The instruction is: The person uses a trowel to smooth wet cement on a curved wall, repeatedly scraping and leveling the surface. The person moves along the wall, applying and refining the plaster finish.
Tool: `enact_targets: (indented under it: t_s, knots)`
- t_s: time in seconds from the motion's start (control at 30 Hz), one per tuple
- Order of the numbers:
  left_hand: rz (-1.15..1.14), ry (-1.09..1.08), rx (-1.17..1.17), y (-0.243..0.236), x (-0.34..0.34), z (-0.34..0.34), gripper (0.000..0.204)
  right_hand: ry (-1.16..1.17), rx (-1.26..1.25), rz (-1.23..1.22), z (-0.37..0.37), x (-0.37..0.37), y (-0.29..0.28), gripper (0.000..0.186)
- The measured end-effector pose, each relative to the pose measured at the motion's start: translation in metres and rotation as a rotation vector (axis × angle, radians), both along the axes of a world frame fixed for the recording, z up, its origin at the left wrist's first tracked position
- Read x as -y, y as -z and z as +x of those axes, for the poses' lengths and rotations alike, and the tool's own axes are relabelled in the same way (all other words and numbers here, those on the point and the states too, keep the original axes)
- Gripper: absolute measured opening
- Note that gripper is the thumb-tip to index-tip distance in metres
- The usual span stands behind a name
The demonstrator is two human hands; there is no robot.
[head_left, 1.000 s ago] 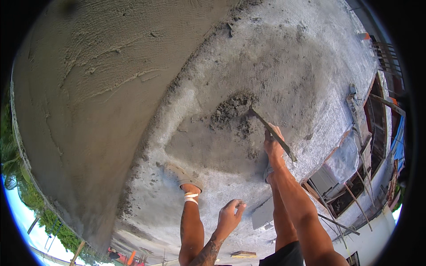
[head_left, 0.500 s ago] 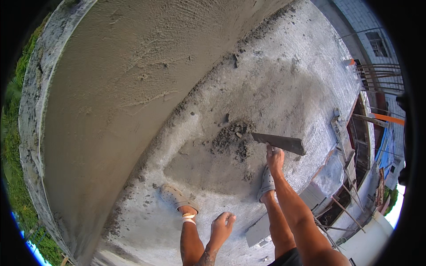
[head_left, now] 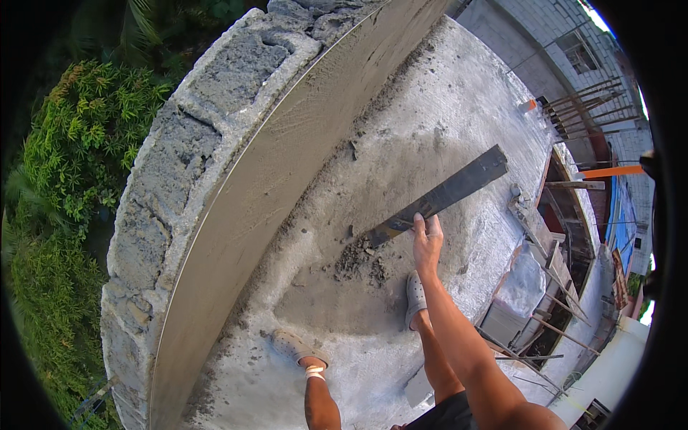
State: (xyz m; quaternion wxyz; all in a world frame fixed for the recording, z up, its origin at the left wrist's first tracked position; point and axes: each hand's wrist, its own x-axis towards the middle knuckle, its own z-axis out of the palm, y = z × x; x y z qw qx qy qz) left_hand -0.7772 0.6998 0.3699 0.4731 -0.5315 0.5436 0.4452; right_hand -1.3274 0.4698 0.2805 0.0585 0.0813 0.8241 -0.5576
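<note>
My right hand (head_left: 428, 244) reaches forward with thumb and fingers closed on the lower edge of a long, flat, dark plastering float (head_left: 448, 192). The float tilts up to the right, its broad face showing. Its lower left end carries brownish smears and comes down at a pile of crumbly wet mortar (head_left: 360, 261) on the concrete floor; I cannot tell whether they touch. To the left stands a low wall with a smooth, freshly plastered grey-brown face (head_left: 233, 236). My left hand is out of view.
Rough hollow blocks (head_left: 161, 193) top the wall, with green trees (head_left: 86, 136) beyond. My feet in light clogs (head_left: 297, 347) stand on the concrete floor (head_left: 322, 236). To the right are timber planks (head_left: 534, 222), a plastic-wrapped bundle (head_left: 522, 279), an orange pipe (head_left: 609, 172) and protruding rods.
The float has turned from nearly edge-on to face-on, its right end rising. My left hand has left the view. The view has shifted, showing the block top and trees.
</note>
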Motion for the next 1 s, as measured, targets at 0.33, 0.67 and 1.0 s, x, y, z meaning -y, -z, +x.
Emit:
enact_targets:
  t_s: [0.33,0.67,1.0]
  knots:
    - [-0.161,-0.167,-0.541,0.021,0.123,-0.202,0.031,-0.205,-0.129,-0.056,-0.210,0.097,0.018,0.031]
    - [-0.261,0.140,-0.879,0.009,0.313,-0.342,0.025,0.130,-0.115,-0.182,-0.260,0.213,0.033,0.027]
    - [-0.616,0.012,-1.116,-0.026,0.386,-0.307,0.025,0.163,-0.428,-0.255,-0.172,0.236,-0.043,0.022]
